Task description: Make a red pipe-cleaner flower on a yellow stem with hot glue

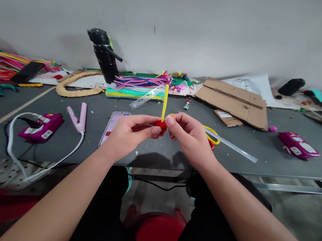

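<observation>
Nearest: red stool (pixel 157 237) between dark-clad legs. Above table (pixel 231 162) near edge: left hand (pixel 128 132), grip clamped on small red piece (pixel 163 125). Yellow stem (pixel 165 102) upright from it. Right hand (pixel 190 134) close beside stem, grip's thumb and forefinger together; cannot tell whether on anything. Phone (pixel 109 127) partly behind left hand; clear strip (pixel 237 148) right. Farther: ruler (pixel 147 97), coloured strips (pixel 135 93), cardboard (pixel 237 101). Farthest: black bottle (pixel 105 59) before grey wall (pixel 188 27).
</observation>
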`<action>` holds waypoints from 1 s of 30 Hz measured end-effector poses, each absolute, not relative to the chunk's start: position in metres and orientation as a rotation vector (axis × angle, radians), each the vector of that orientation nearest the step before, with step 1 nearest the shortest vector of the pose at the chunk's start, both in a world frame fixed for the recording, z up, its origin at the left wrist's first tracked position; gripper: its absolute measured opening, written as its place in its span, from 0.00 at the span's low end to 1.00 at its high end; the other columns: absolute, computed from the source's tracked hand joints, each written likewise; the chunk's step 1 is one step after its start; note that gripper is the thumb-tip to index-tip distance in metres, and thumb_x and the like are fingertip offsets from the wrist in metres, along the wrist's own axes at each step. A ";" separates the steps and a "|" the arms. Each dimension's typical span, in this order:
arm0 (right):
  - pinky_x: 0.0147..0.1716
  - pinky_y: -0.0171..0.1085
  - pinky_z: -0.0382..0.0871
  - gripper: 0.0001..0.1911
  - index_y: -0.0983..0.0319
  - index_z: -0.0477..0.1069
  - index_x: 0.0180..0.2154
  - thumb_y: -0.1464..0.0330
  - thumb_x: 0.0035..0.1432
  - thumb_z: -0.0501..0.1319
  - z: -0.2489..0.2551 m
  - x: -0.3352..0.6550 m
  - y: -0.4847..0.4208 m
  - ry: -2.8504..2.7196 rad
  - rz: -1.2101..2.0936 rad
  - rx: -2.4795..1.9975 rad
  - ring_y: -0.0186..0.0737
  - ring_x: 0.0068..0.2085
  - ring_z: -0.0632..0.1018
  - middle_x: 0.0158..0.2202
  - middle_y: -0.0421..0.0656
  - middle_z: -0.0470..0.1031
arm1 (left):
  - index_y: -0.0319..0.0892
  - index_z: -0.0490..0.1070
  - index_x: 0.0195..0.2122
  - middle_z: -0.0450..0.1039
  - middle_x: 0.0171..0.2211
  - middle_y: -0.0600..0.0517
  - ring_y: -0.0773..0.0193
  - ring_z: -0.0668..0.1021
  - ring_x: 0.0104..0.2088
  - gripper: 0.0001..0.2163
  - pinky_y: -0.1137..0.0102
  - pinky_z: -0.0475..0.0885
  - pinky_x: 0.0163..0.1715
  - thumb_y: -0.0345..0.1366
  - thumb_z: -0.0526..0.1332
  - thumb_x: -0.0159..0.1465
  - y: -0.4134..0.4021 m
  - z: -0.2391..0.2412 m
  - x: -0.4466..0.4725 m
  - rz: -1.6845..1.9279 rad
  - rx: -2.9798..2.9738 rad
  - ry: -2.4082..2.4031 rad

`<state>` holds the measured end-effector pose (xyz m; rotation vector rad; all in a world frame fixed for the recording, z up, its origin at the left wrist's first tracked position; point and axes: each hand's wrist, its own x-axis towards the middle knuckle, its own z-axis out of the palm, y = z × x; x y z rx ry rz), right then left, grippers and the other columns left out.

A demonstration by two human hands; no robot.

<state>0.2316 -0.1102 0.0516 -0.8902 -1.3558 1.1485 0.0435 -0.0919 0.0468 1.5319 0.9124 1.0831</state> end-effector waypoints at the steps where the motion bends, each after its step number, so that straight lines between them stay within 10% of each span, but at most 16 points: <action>1: 0.28 0.32 0.66 0.19 0.62 0.72 0.32 0.53 0.59 0.69 0.051 0.231 -0.110 -1.354 1.160 -0.883 0.30 0.28 0.72 0.27 0.38 0.74 | 0.45 0.84 0.45 0.84 0.36 0.48 0.60 0.84 0.35 0.14 0.67 0.81 0.39 0.41 0.74 0.58 -0.092 0.046 0.043 1.090 1.523 0.915; 30: 0.28 0.33 0.62 0.19 0.62 0.72 0.32 0.52 0.59 0.69 0.049 0.232 -0.109 -1.322 1.244 -0.924 0.31 0.28 0.68 0.27 0.38 0.72 | 0.46 0.84 0.45 0.85 0.39 0.48 0.57 0.85 0.38 0.16 0.64 0.82 0.44 0.41 0.75 0.56 -0.092 0.045 0.042 1.102 1.541 0.927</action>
